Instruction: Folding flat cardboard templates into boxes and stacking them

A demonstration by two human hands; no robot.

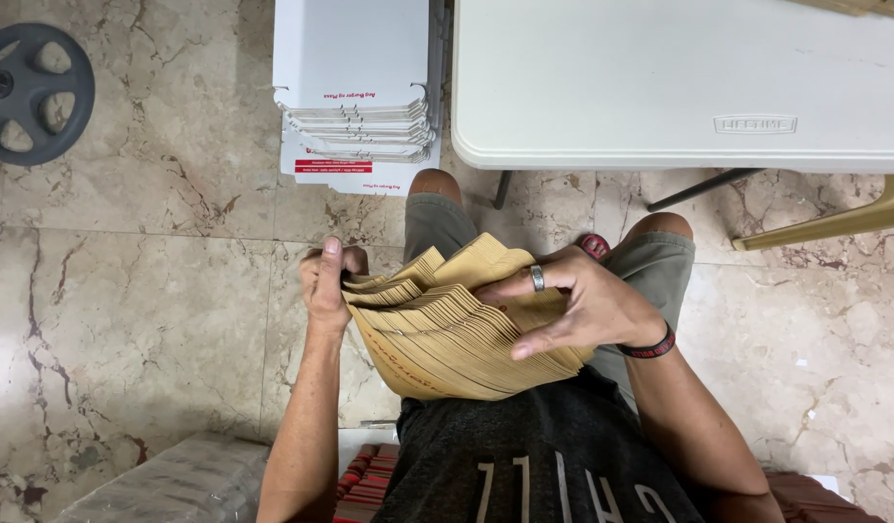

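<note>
A thick fanned stack of flat brown cardboard pieces rests over my lap, bent upward at its far end. My left hand grips the stack's left edge, thumb up along the side. My right hand, with a ring and a dark wristband, lies spread over the top sheets, fingers pressing into the fan near the middle. I am seated, knees showing below the stack.
A stack of flat white cardboard boxes lies on the marble floor ahead. A white folding table stands at the upper right, a yellowish chair leg beside it. A grey wheel-shaped weight lies upper left. Wrapped bundles sit lower left.
</note>
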